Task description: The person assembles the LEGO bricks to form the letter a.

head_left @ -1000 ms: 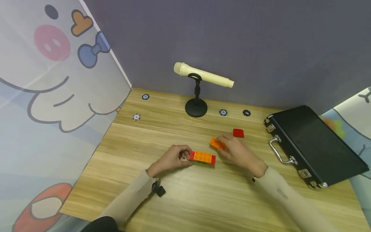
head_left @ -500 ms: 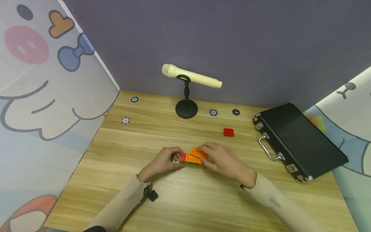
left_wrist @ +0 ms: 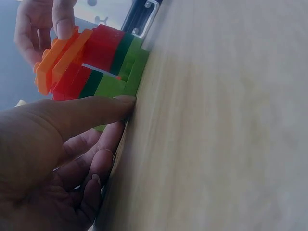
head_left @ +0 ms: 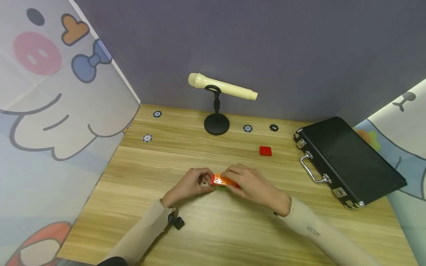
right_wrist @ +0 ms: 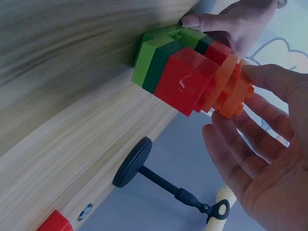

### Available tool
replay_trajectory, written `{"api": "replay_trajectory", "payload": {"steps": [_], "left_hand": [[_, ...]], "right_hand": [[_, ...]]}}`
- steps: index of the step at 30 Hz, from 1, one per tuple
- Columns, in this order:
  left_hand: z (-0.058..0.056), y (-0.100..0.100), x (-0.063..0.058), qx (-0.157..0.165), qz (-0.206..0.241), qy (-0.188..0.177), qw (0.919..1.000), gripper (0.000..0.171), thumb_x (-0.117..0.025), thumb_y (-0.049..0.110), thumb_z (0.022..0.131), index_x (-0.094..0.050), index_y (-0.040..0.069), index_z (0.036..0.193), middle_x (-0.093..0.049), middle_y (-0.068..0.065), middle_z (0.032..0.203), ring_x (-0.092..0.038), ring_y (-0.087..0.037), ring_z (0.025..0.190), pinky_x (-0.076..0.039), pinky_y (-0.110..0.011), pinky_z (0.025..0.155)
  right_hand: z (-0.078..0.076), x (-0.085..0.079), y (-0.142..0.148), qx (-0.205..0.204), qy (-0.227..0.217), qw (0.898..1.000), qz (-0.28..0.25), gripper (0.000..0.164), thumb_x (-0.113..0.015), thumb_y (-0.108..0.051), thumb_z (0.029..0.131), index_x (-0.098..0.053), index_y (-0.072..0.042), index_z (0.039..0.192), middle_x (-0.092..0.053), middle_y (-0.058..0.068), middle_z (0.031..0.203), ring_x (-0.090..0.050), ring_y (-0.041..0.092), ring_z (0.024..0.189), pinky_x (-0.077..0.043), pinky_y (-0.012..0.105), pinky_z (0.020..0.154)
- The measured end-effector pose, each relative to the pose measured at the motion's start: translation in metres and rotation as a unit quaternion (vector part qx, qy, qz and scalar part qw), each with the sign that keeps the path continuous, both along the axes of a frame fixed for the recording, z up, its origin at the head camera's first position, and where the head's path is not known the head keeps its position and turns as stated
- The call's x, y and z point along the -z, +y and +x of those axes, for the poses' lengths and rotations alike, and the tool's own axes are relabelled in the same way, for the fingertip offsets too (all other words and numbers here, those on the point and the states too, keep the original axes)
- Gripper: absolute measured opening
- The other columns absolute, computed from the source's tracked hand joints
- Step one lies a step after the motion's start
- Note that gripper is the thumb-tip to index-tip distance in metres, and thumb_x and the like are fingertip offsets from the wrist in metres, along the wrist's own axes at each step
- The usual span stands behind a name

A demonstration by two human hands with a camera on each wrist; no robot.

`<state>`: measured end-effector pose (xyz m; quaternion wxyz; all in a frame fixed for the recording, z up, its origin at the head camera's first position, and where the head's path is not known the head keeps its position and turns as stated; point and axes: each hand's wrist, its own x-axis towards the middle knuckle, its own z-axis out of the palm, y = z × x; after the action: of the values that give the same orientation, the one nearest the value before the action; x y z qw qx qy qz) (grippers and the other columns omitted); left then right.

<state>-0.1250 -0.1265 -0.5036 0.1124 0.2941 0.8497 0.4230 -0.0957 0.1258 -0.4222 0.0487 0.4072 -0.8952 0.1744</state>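
Note:
A stack of toy building blocks stands on the table, with a light green base, dark green and red layers above and an orange block across the top. My left hand pinches the stack's left end low down, thumb along the green base. Over the stack, my right hand holds a second orange block between thumb and fingers. This block lies against the first orange one, studs facing up. In the head view my right fingers hide much of both orange blocks.
A loose red block lies behind my right hand. Farther back stand a cream microphone on a black stand and several poker chips. A black case with a metal handle sits at the right.
My right hand has brought the orange block left onto the stack, then turned it from slanted to lined up with it. My left hand keeps its grip on the stack's end.

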Motion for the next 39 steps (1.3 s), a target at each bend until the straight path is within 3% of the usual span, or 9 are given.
{"api": "replay_trajectory", "payload": {"steps": [6,13,22,26,32,39], "left_hand": [[-0.001,0.004,0.002,0.006,-0.001,0.008,0.9999,0.030,-0.084,0.020,0.077,-0.066,0.016,0.100,-0.068,0.007,0.081,-0.060,-0.008,0.074,-0.049,-0.020,0.065],[-0.006,0.011,0.003,0.005,-0.018,-0.011,0.9998,0.030,-0.084,0.023,0.078,-0.066,0.018,0.102,-0.067,0.012,0.081,-0.058,-0.007,0.074,-0.049,-0.021,0.066],[0.000,0.005,0.004,0.003,-0.009,-0.010,0.9999,0.031,-0.084,0.023,0.077,-0.067,0.017,0.102,-0.069,0.010,0.081,-0.058,-0.008,0.073,-0.047,-0.020,0.064],[-0.001,0.003,0.002,0.001,-0.010,0.004,0.9999,0.031,-0.084,0.022,0.078,-0.067,0.018,0.102,-0.068,0.011,0.081,-0.058,-0.007,0.073,-0.047,-0.019,0.064],[-0.003,0.003,-0.002,-0.006,-0.020,-0.008,0.9998,0.031,-0.084,0.022,0.078,-0.067,0.018,0.103,-0.068,0.011,0.081,-0.058,-0.010,0.074,-0.046,-0.020,0.064],[-0.002,0.002,-0.002,-0.012,-0.028,-0.018,0.9994,0.031,-0.084,0.023,0.078,-0.067,0.018,0.103,-0.068,0.010,0.081,-0.057,-0.009,0.074,-0.046,-0.019,0.063]], "right_hand": [[0.000,-0.001,0.003,0.004,-0.013,1.000,0.010,0.032,-0.071,-0.024,0.090,-0.066,-0.020,0.121,-0.066,-0.006,0.115,-0.063,0.011,0.101,-0.057,0.031,0.081],[0.002,-0.001,0.012,0.017,-0.006,1.000,0.005,0.031,-0.074,-0.025,0.088,-0.068,-0.021,0.118,-0.067,-0.008,0.112,-0.063,0.009,0.097,-0.056,0.029,0.076],[0.003,0.002,0.007,0.005,-0.009,1.000,-0.001,0.028,-0.072,-0.025,0.090,-0.069,-0.018,0.117,-0.070,-0.007,0.110,-0.064,0.010,0.096,-0.056,0.029,0.079],[0.001,0.001,0.006,0.005,-0.012,1.000,-0.005,0.028,-0.072,-0.027,0.090,-0.070,-0.019,0.117,-0.070,-0.008,0.111,-0.064,0.010,0.094,-0.056,0.029,0.078],[-0.001,0.000,0.005,0.019,-0.033,0.999,-0.019,0.029,-0.074,-0.028,0.088,-0.071,-0.020,0.116,-0.072,-0.008,0.110,-0.066,0.009,0.092,-0.056,0.029,0.076],[0.006,0.001,0.000,0.026,-0.001,1.000,-0.005,0.030,-0.075,-0.023,0.088,-0.071,-0.018,0.117,-0.073,-0.004,0.112,-0.064,0.012,0.090,-0.056,0.029,0.071]]}}
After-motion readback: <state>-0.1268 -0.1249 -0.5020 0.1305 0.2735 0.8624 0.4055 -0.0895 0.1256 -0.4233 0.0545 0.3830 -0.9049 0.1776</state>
